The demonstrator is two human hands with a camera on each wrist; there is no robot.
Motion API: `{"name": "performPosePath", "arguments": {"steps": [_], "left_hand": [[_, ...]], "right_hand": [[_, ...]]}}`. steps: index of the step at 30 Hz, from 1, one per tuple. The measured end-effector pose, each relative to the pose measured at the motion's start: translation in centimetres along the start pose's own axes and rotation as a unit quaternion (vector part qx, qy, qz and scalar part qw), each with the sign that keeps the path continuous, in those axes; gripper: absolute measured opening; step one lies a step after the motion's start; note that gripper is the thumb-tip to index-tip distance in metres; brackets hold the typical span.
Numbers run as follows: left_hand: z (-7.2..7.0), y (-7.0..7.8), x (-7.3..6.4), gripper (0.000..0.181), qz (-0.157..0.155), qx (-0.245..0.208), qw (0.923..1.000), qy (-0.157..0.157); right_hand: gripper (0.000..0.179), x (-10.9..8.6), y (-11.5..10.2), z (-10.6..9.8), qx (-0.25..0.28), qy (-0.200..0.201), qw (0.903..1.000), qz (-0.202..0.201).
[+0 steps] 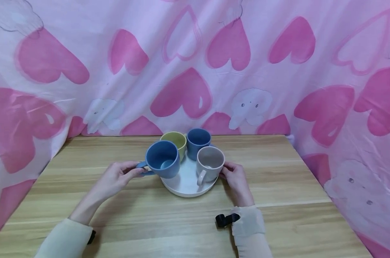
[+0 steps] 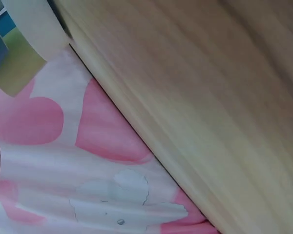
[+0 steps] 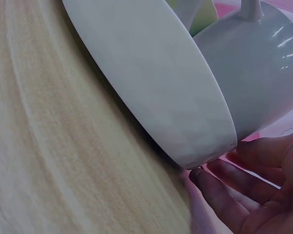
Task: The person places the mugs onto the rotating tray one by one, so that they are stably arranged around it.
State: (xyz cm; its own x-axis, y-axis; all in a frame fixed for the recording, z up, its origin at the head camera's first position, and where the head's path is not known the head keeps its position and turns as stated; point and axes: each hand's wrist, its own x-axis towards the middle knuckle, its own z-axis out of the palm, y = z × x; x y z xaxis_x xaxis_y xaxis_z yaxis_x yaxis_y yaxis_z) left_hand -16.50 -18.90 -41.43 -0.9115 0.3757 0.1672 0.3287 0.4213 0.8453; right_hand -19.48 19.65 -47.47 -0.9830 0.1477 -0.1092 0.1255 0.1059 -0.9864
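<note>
My left hand (image 1: 119, 177) pinches the handle of a blue mug (image 1: 162, 159), which is raised over the left part of a round white tray (image 1: 186, 191) and tilted slightly. On the tray stand a yellow-green mug (image 1: 173, 138) at the back left, partly hidden, a second blue mug (image 1: 198, 139) behind, and a grey-beige mug (image 1: 210, 165) at the right, its handle toward me. At the tray's right edge, my right hand (image 1: 237, 179) grips the rim; the right wrist view shows its fingers (image 3: 222, 197) at the rim and beside the base.
The tray sits on a wood-grain table (image 1: 133, 222). Pink cloth (image 1: 188, 43) with hearts hangs behind the table and along both sides. A black wrist camera mount (image 1: 227, 219) sticks out from the right sleeve.
</note>
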Motion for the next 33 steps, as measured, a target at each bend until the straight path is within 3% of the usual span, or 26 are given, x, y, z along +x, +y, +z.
{"name": "performPosePath", "arguments": {"steps": [8, 18, 28, 33], "left_hand": [[1.0, -0.3, 1.6, 0.025, 0.01, 0.008, 0.9998, -0.015], [1.7, -0.7, 2.6, 0.027, 0.01, -0.017, 0.9985, -0.052], [2.2, -0.5, 4.3, 0.023, 0.015, 0.015, 0.9958, -0.089], [2.4, -0.9, 4.6, 0.02, 0.04, 0.021, 0.9942, -0.097]], "right_hand": [[0.028, -0.1, -0.1, -0.1, -0.011, 0.003, 0.9999, 0.007], [0.027, 0.2, 0.1, 0.0, -0.016, 0.013, 0.9998, 0.002], [0.026, 0.2, 0.1, -0.2, -0.023, 0.018, 0.9995, 0.009], [0.026, 0.1, -0.2, -0.1, -0.035, 0.014, 0.9991, 0.018]]}}
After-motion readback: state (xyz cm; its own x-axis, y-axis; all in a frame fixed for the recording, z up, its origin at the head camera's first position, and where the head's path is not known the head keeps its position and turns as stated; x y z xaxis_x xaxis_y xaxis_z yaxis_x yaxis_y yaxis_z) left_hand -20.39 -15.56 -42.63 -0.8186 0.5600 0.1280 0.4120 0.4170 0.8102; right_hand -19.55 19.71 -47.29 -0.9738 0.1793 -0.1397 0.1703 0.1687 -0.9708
